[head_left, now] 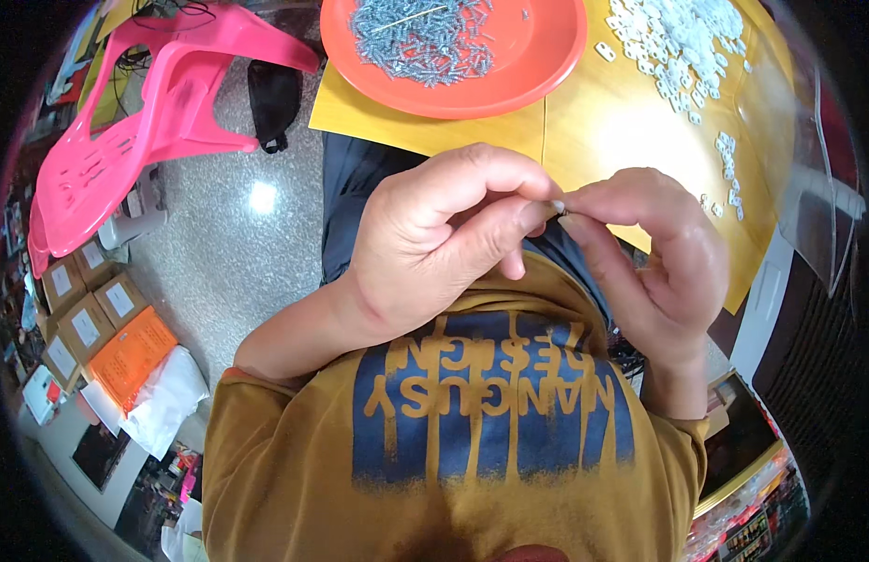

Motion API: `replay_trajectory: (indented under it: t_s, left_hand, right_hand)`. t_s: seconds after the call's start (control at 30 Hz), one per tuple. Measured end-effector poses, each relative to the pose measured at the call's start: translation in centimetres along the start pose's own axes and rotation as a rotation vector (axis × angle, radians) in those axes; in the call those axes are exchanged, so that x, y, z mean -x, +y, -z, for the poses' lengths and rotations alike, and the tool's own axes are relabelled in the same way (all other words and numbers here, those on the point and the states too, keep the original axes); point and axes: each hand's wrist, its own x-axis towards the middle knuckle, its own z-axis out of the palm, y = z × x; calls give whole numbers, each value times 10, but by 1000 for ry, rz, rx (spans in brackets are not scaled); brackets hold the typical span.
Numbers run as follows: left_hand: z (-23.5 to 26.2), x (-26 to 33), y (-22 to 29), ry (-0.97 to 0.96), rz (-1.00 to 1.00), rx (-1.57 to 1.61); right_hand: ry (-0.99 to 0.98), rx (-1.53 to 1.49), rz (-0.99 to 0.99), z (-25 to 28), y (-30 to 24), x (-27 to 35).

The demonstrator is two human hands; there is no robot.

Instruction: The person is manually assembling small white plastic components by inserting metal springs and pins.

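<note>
The only view comes from a camera on the person's head and looks steeply down, very near the body. The left hand (pixel 434 248) and right hand (pixel 654 258) fill its middle, the table (pixel 603 122) lies at the top, and the floor (pixel 237 244) bends along the left rim.

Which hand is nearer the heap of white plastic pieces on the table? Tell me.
Right. The right hand sits just below the heap of white plastic pieces, on its side of the table. The left hand lies further left, below the orange tray.
</note>
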Motion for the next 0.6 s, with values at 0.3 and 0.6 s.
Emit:
replay_trajectory:
  t_s: [0.3,0.6]
  left_hand:
    - [-5,-3,1,13,86,250]
    - [-10,-8,8,56,100,261]
  right_hand:
    - [52,0,106,0,6,6]
    - [102,-133,45,3,8,8]
